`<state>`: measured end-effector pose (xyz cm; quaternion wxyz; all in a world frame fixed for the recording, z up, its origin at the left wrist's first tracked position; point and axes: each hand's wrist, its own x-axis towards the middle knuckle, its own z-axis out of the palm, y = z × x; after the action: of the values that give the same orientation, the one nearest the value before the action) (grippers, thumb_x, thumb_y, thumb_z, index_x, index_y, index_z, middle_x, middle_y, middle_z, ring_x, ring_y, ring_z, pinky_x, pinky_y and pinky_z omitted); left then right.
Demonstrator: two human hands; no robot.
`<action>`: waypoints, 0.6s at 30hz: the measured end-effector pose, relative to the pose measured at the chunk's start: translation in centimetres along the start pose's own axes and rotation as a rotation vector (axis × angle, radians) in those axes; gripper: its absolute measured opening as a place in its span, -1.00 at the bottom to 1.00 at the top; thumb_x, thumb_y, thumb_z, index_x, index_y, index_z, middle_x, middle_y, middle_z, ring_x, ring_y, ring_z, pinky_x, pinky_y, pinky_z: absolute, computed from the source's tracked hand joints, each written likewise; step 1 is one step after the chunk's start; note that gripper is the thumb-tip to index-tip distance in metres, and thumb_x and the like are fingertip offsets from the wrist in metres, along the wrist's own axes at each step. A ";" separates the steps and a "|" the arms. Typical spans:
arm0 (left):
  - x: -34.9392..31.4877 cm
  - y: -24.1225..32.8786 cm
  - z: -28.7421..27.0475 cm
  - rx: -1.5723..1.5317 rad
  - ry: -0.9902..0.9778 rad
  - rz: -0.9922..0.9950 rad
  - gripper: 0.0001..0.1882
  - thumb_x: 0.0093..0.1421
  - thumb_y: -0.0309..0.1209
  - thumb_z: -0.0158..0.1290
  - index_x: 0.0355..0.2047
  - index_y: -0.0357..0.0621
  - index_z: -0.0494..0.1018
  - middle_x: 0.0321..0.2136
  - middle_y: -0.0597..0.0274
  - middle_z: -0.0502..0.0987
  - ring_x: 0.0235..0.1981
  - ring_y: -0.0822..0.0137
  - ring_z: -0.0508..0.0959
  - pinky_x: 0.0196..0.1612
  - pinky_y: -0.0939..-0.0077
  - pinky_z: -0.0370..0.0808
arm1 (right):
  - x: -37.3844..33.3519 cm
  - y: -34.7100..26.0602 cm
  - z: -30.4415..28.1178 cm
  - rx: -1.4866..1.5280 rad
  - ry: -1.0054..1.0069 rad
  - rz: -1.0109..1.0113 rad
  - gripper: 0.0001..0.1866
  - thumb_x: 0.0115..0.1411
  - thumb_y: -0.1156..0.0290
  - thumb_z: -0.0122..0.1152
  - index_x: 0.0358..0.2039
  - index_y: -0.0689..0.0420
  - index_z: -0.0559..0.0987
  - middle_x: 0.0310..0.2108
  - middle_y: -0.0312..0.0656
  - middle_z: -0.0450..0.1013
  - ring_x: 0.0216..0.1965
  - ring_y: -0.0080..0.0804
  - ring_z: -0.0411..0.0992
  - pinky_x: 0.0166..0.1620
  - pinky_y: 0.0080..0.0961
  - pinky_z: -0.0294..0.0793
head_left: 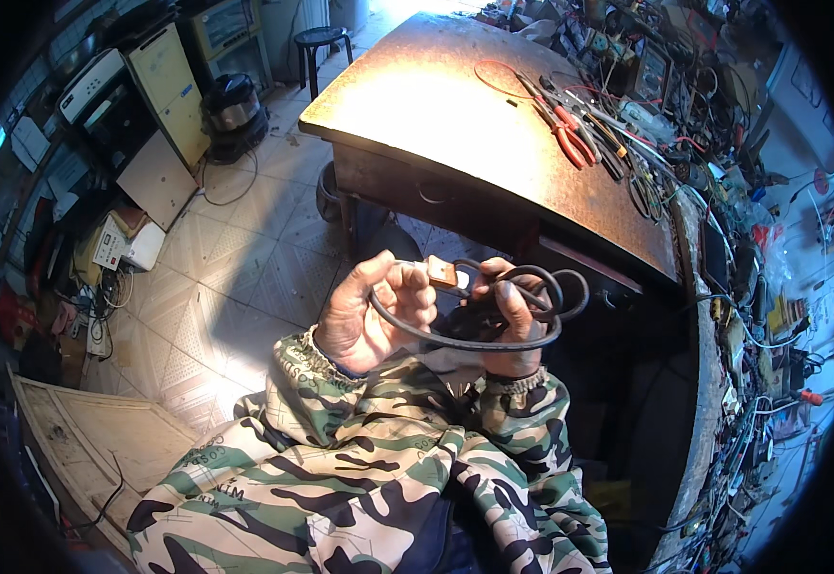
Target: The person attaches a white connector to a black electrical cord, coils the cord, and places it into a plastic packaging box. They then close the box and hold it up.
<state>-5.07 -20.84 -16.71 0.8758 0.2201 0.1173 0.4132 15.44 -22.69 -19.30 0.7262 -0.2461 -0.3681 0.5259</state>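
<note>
Above my lap, my left hand (pixel 374 311) is closed, with thumb and fingertips pinched at a small orange-brown block (pixel 443 273). A small pale piece shows at the block's right side, close to the fingertips of my right hand (pixel 515 320). That hand is closed around a coiled black cable (pixel 469 345). One loop of the cable sweeps in front of both hands and reaches the left fingers, while smaller loops stand up over the right hand. How the cable joins the block is hidden by my fingers.
Ahead is a brown wooden table (pixel 417 105), brightly lit, with red-handled pliers (pixel 573 139) and other tools. Tangled wires and parts (pixel 704 124) crowd its right side. A dark stool (pixel 323 38) stands beyond; a cooker-like appliance (pixel 232 103) sits left. A wooden panel (pixel 101 430) lies lower left.
</note>
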 end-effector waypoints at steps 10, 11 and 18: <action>0.9 -2.0 -5.4 0.228 0.188 -0.114 -0.77 0.30 -0.45 0.07 -0.06 -0.25 0.45 -0.41 0.23 0.54 -0.54 0.48 0.47 -0.46 0.53 0.46 | -0.3 -3.4 0.8 -0.370 -0.151 -0.264 -0.82 0.20 0.56 0.33 -0.20 0.25 0.56 -0.11 -0.01 0.57 -0.29 -0.54 0.47 -0.22 -0.59 0.47; 0.8 -2.0 -5.2 0.191 0.169 -0.044 -0.76 0.29 -0.48 0.04 -0.05 -0.25 0.45 -0.41 0.23 0.51 -0.56 0.50 0.42 -0.49 0.55 0.40 | -0.4 -3.4 0.8 -0.388 -0.117 -0.258 -0.84 0.22 0.58 0.32 -0.19 0.25 0.56 -0.11 -0.02 0.57 -0.31 -0.58 0.46 -0.26 -0.66 0.46; 3.5 -2.1 -1.7 0.563 0.025 0.633 -0.63 0.31 -0.26 0.01 -0.02 -0.31 0.41 -0.13 0.08 0.53 -0.12 0.28 0.52 0.06 0.38 0.46 | -0.8 0.4 0.3 -0.224 0.054 0.092 -0.81 0.31 0.40 0.30 -0.20 0.27 0.57 -0.35 -0.13 0.60 -0.26 -0.37 0.58 -0.09 -0.41 0.55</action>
<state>-2.14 -18.79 -19.29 0.6098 0.4709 0.1629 0.6163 14.88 -23.34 -19.63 0.6791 -0.3562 -0.3932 0.5073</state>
